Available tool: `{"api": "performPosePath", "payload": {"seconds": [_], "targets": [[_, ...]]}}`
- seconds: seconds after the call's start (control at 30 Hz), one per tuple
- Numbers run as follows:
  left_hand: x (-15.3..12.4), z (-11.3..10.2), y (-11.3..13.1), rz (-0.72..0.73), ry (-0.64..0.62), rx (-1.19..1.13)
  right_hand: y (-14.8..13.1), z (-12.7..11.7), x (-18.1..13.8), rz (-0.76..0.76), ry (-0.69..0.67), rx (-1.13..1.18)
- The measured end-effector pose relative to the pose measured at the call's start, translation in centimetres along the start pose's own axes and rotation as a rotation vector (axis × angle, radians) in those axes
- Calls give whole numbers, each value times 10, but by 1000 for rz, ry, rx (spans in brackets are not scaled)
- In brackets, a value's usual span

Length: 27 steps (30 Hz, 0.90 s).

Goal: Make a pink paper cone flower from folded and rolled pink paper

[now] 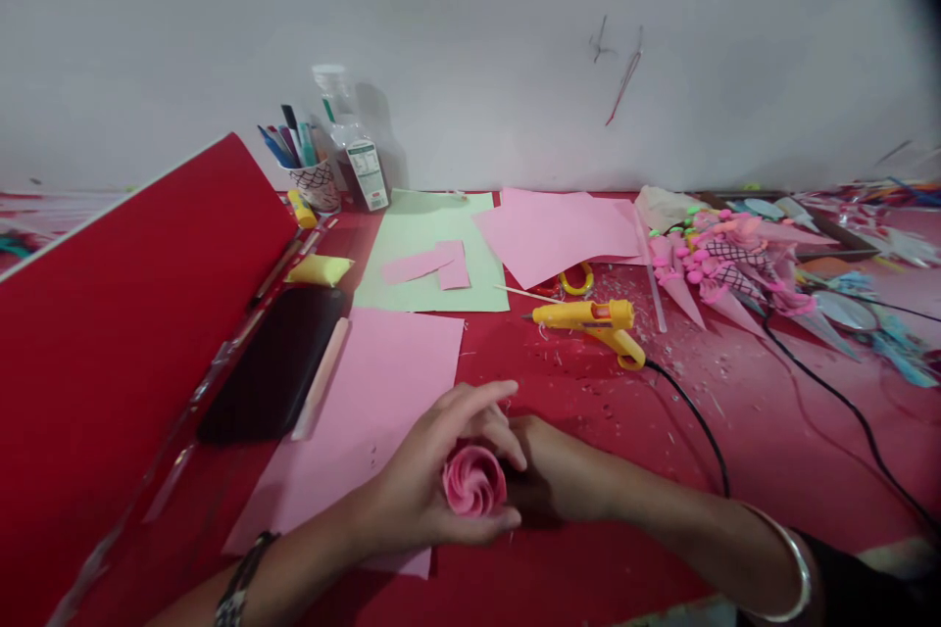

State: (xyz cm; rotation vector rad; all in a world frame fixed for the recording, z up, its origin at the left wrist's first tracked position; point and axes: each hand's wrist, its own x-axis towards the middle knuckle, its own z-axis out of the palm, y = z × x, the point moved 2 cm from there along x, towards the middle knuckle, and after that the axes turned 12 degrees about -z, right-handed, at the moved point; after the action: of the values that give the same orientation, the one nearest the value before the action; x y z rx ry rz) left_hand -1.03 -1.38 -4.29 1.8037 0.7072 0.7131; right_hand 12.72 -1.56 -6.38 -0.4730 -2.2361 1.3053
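Observation:
A pink paper swirl shaped like a rose (474, 481) faces up at me near the front of the table. My left hand (448, 460) is curled around it, thumb along the lower side and fingers over the top. Close against its far side is my right hand (551, 470), its fingers mostly hidden behind the left hand and the swirl, so its grip does not show. Beyond the hands a yellow glue gun (588, 316) lies on its side with its nozzle to the left. A pink paper sheet (397, 372) lies partly under my left forearm.
A black phone-like slab (272, 362) lies at left beside a raised red board (147, 313). Behind are a pale green sheet (374, 265), pink sheets (566, 225), a pen cup (315, 184) and a bottle (364, 167). Decorated paper cones (727, 265) and a black cord (691, 411) lie right.

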Motion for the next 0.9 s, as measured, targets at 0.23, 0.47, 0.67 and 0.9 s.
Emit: {"api": "performPosePath", "payload": {"seconds": [0.23,0.47,0.67,0.9], "targets": [[3,-4,6,29,-40,129,5,-3,-1,-186,144,-90],[3,0,3,97,66,194,13,-1,-4,-194,137,-364],[2,-2,3,115,111,188,17,-1,-5,-143,134,-423],[0,-3,2,87,121,160,19,-1,-6,-126,142,-378]]}}
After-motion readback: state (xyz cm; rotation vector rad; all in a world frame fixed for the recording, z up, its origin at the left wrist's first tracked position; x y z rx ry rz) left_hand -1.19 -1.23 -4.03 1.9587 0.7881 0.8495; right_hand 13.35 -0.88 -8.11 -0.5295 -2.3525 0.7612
